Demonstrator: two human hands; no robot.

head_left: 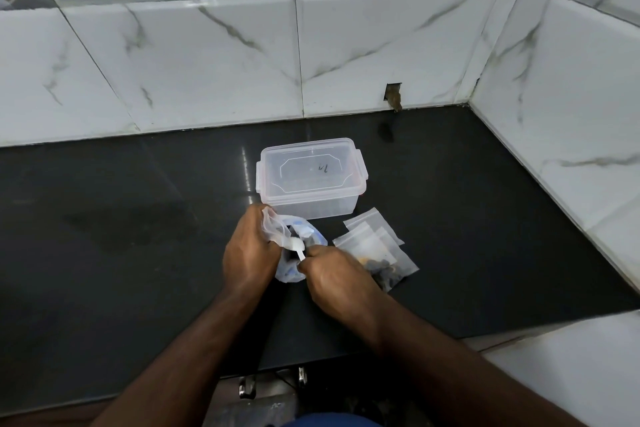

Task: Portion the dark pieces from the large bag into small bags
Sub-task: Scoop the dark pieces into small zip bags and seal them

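Your left hand point(250, 250) has the large bag point(299, 246) bunched at its upper rim, fingers curled tight round the plastic, holding the mouth up off the dark counter point(138, 236). Your right hand point(337, 274) sits just to the right of that mouth, fingers curled, pinching what looks like a small white strip or scoop point(298, 248) right at the opening; exactly what it is I can't tell. The dark pieces lie down inside the bag, below and between your two hands, so the way in runs leftward and down from your right fingertips. The right hand is the nearer one to the small bags point(375, 241), fanned just beside your right knuckles, one of them already holding dark pieces point(381, 269). Behind the bag stands the lidded clear container point(311, 177), close to your left knuckles but out of the reaching line.
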